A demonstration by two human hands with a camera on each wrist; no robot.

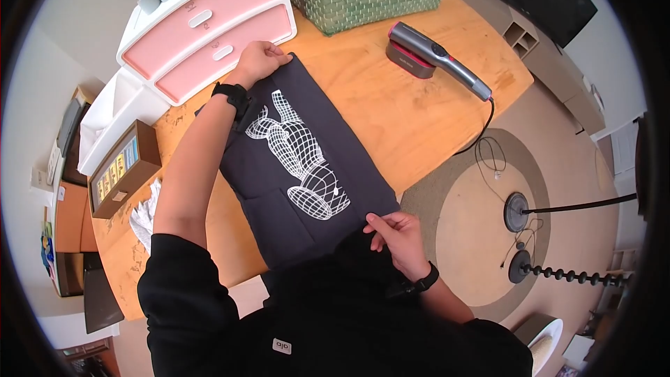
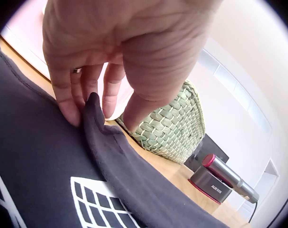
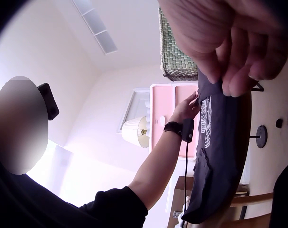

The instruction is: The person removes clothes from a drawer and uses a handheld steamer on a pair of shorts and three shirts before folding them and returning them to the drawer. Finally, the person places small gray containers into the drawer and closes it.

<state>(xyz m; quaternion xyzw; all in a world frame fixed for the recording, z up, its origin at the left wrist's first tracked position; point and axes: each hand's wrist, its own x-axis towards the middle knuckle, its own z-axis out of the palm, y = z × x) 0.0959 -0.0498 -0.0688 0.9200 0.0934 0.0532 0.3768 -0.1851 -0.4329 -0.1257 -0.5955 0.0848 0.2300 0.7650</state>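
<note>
A folded dark T-shirt (image 1: 279, 167) with a white wireframe figure printed on it lies along the near part of the wooden table. My left hand (image 1: 259, 63) is at its far corner, close to the pink drawers. In the left wrist view, that hand (image 2: 111, 61) pinches a raised fold of the dark cloth between fingers and thumb. At the near right corner, my right hand (image 1: 401, 241) pinches the shirt's edge between thumb and curled fingers. The right wrist view shows the right hand's fingertips (image 3: 234, 88) at the cloth's edge, part of the grip hidden.
A white unit with pink drawers (image 1: 202, 21) stands at the far left, beside a green woven basket (image 1: 370, 0). To the right lies a grey handheld steamer (image 1: 429, 49) with its cord over the table edge. A brown box (image 1: 125, 167) stands left.
</note>
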